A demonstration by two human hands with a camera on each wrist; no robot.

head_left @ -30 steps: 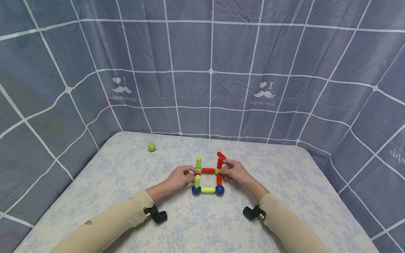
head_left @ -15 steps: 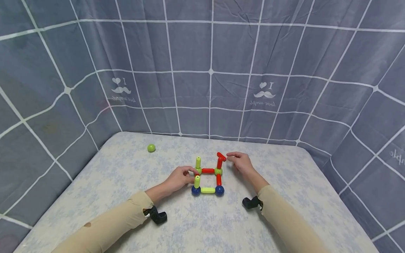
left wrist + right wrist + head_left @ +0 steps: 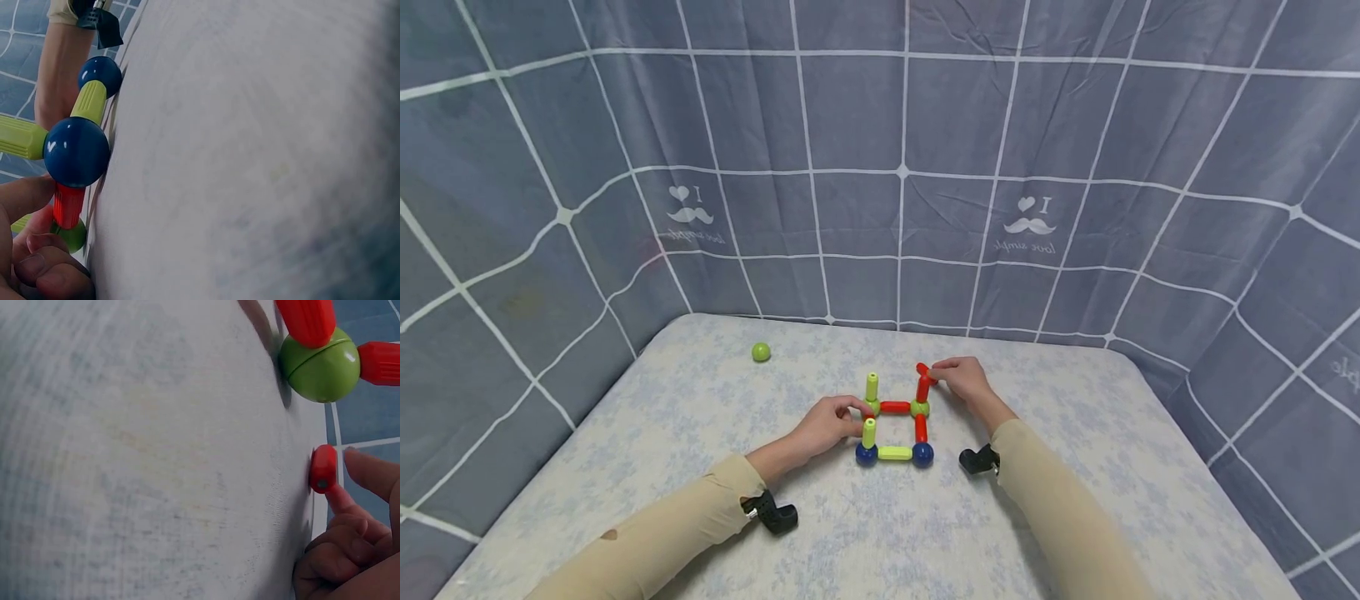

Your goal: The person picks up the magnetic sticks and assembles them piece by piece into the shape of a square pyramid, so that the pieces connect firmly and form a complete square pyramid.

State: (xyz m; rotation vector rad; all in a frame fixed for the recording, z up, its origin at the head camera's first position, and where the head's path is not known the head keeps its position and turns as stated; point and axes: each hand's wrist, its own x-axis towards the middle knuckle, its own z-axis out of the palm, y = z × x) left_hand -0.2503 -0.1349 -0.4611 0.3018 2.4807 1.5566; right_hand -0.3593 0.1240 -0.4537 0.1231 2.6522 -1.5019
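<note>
A frame of magnetic rods and balls stands on the table, with blue balls point(image 3: 922, 454) in front and green balls point(image 3: 920, 408) behind. Two yellow-green rods point(image 3: 872, 387) rise on its left and one red rod point(image 3: 922, 389) at the back right. My left hand point(image 3: 829, 422) pinches the red rod point(image 3: 67, 206) on the frame's left side, between a blue and a green ball. Behind the right corner lies a loose red rod point(image 3: 323, 468) on the table. At this rod my right hand point(image 3: 964, 379) has one fingertip against its end and another slightly apart from it.
A single green ball point(image 3: 761, 352) lies at the back left of the patterned tablecloth point(image 3: 880, 533). A blue-grey checked curtain point(image 3: 865, 208) hangs behind and at both sides. Each wrist carries a black camera mount point(image 3: 772, 513).
My right hand has let go of the frame's back right corner, moved back, and closed in on the loose red rod. The left hand stays in place on the frame.
</note>
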